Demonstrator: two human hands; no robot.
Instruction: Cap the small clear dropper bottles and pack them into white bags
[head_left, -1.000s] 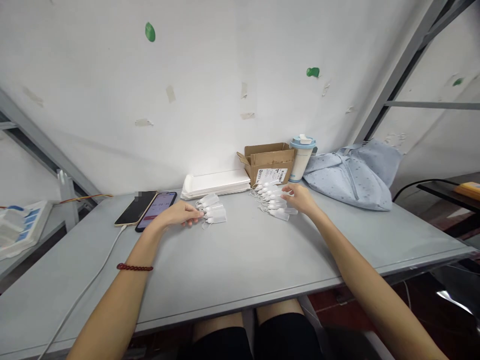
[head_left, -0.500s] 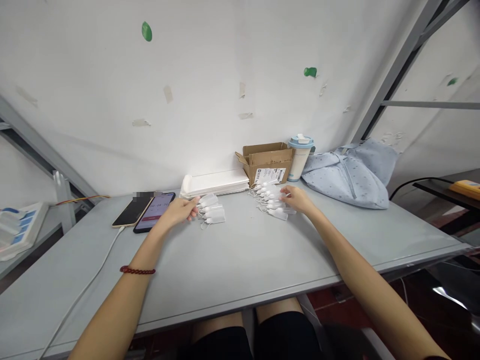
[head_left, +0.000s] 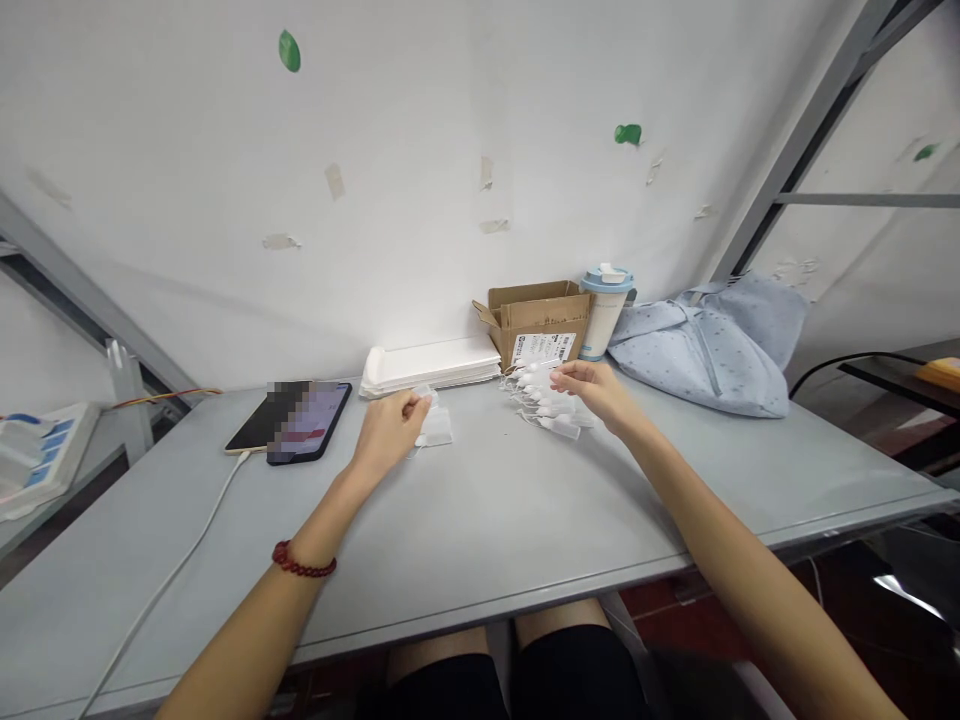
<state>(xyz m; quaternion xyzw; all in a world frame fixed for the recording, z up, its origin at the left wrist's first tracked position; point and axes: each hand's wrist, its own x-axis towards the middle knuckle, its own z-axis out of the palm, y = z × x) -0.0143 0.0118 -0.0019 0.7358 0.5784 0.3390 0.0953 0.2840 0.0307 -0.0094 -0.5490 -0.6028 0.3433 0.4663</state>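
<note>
My left hand (head_left: 390, 432) hovers over a small pile of clear plastic bags (head_left: 436, 427) on the grey table (head_left: 480, 520) and pinches one of them at its top edge. My right hand (head_left: 596, 392) rests at the right side of a row of small white pieces with thin cords (head_left: 541, 402) and holds one of them between thumb and fingers. A red bead bracelet circles my left wrist.
A stack of white trays (head_left: 431, 364) lies against the wall. Beside it stand an open cardboard box (head_left: 538, 322) and a lidded cup (head_left: 602, 312), with a blue cloth bag (head_left: 705, 345) to the right. Two phones (head_left: 292, 420) and a charging cable (head_left: 176, 575) lie at the left.
My left hand has moved right onto the pile of bags and closed on one. My right hand has lifted slightly at the row of white pieces, pinching one.
</note>
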